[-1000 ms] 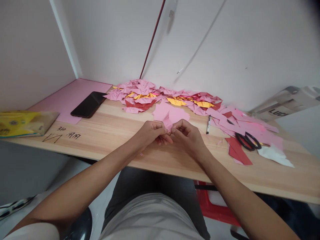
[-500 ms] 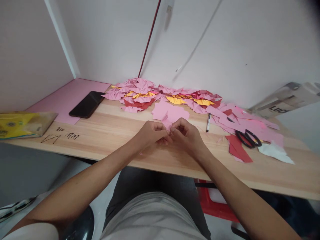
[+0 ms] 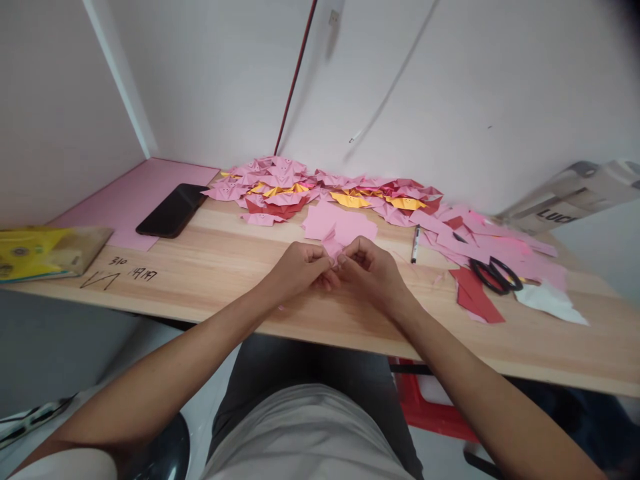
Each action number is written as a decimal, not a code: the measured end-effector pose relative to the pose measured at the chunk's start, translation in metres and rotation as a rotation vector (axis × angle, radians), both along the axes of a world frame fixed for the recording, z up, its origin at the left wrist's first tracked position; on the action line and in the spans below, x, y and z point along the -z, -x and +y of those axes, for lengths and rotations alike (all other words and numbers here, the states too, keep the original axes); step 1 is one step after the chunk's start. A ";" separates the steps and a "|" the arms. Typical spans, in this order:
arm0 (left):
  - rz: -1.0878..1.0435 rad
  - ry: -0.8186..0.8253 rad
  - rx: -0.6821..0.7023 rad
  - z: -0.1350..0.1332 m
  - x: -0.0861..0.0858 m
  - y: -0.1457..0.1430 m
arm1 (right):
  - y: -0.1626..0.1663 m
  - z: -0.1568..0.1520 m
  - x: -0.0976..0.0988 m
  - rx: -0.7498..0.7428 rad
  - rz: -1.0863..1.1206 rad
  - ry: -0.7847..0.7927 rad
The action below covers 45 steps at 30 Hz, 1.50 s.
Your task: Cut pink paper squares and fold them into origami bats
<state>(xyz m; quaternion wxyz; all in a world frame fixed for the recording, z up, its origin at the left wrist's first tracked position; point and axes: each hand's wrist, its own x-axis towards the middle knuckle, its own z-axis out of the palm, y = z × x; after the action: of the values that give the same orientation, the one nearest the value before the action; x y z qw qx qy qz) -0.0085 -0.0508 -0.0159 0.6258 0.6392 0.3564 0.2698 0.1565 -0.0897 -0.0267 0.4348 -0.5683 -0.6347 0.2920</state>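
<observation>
A small folded piece of pink paper is pinched between my two hands above the wooden table. My left hand grips its left side with thumb and fingers closed. On the other side, my right hand pinches it the same way, the fingertips of both hands almost meeting. The paper's lower part is covered by my fingers. Just beyond it lie flat pink sheets. Behind these spreads a heap of folded paper shapes in pink, red and yellow, some with small drawn faces.
A black phone lies on a large pink sheet at the left, near a yellow packet. To the right are a marker, black-handled scissors, red paper, white tissue and pink offcuts.
Both hands keep hold of the pink paper, with only slight finger movement. The whole view has shifted very slightly.
</observation>
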 end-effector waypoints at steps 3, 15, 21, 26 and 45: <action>0.008 -0.037 0.019 -0.001 0.000 0.001 | -0.001 0.001 0.001 0.005 -0.006 -0.012; -0.025 -0.117 0.030 -0.003 0.003 0.001 | -0.001 0.001 0.000 -0.018 0.066 0.002; -0.034 -0.068 0.026 -0.004 -0.002 0.001 | 0.000 0.000 -0.002 -0.030 0.086 0.002; -0.016 -0.048 -0.025 -0.002 -0.003 0.001 | 0.001 0.002 -0.001 -0.060 0.203 0.011; -0.071 -0.015 0.047 -0.001 -0.007 0.003 | -0.008 0.003 0.001 -0.228 0.089 0.074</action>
<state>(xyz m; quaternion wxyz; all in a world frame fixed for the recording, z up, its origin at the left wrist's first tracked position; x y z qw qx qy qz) -0.0113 -0.0517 -0.0087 0.6394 0.6422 0.3166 0.2801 0.1642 -0.0865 -0.0279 0.4051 -0.4945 -0.6641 0.3878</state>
